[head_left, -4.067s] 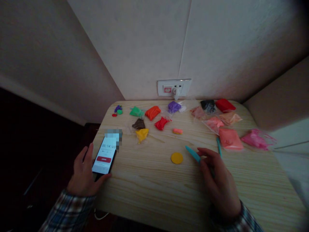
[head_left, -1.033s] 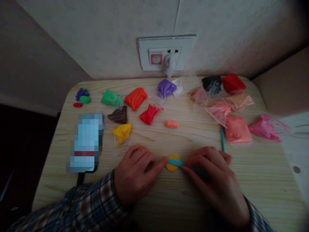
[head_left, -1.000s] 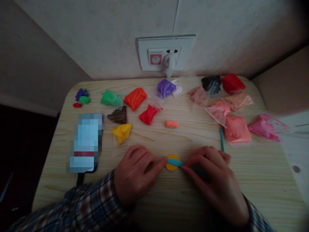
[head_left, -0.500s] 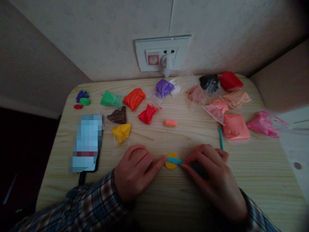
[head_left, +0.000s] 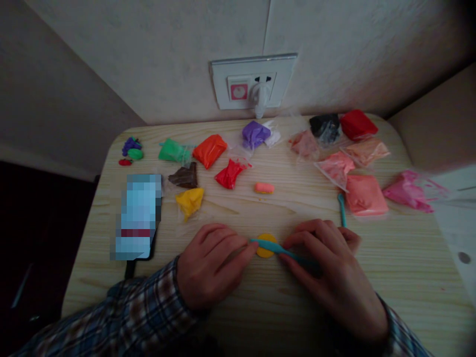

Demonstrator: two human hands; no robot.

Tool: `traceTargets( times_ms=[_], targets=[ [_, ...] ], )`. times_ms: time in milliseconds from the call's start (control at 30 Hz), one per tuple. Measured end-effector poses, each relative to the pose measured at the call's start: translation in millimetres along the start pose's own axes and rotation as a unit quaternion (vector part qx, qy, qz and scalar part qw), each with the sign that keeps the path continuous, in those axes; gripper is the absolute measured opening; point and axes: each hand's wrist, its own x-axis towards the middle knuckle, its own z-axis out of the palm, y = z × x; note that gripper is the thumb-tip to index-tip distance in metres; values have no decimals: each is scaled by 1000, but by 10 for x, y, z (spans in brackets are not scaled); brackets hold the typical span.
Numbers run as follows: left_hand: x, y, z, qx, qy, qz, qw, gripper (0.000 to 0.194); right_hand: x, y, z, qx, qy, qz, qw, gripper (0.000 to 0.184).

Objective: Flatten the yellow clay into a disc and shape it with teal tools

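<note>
1. Table (head_left: 223,218): pale wood grain, smooth, fairly matt.
2. Far bags (head_left: 210,150): clear, glossy, crinkled plastic.
3. Blue tool (head_left: 268,245): smooth, probably plastic; the light is dim.
4. Sleeves (head_left: 148,310): soft, matt plaid cloth.
5. Socket (head_left: 220,84): smooth white plastic.

Pale patterned walls (head_left: 167,44) behind a light wood-grain table (head_left: 230,210) with rounded corners, dim light.

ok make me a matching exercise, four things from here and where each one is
1. turquoise tool
2. phone
3. white plug
4. purple cluster

A. in the wall outlet
B. at the table's far left corner
C. in the right hand, over the yellow disc
D. left of the yellow bag

Pairs: 1-C, 2-D, 3-A, 4-B
</note>
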Motion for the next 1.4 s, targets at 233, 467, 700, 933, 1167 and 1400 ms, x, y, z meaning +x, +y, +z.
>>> traceTargets(
  times_ms=[233,467,700,933,1167,1400],
  targets=[
    [-57,24,54,-47,-5,25,999,12,-13,8,-25,61,-1,30,998,8],
    [-69,-3,81,-44,-15,35,998,25,-53,0,-78,92,41,49,994,10],
    [-84,1,107,-55,-14,38,998,25,-29,-69,-74,111,25,38,993,4],
    [-62,2,108,-54,7,51,997,23,-48,-30,-42,211,-4,94,973,9],
    [0,-9,44,-47,-12,64,997,23,-46,-25,-55,291,-34,108,950,9],
    [-69,-21,78,-55,0,75,996,23,-15,-53,-66,337,-52,99,935,7]
  ],
)
